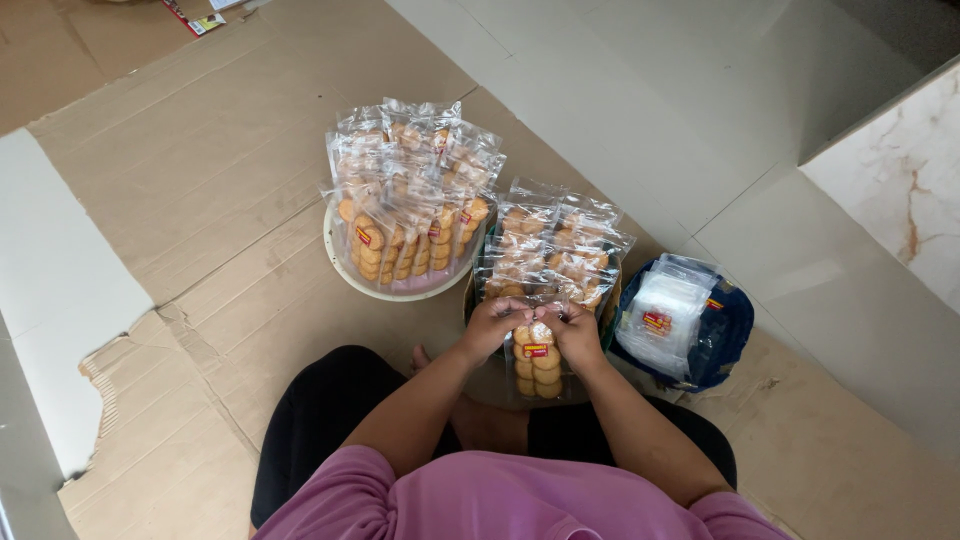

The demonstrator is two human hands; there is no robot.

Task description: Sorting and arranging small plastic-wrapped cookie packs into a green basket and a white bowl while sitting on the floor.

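A clear plastic packet of round golden biscuits point(538, 368) with a small red and yellow label hangs upright in front of me. My left hand point(493, 322) and my right hand point(573, 330) both pinch its top edge, one on each side. Just beyond my hands lies a pile of filled biscuit packets point(553, 250). A round white tray point(345, 273) farther left holds several more filled packets standing upright.
A blue bag point(732, 332) with a stack of empty clear packets point(668, 310) sits to my right. I sit cross-legged on flattened brown cardboard point(200, 190) over pale floor tiles point(640, 90). A marbled wall edge point(900, 180) stands at the far right.
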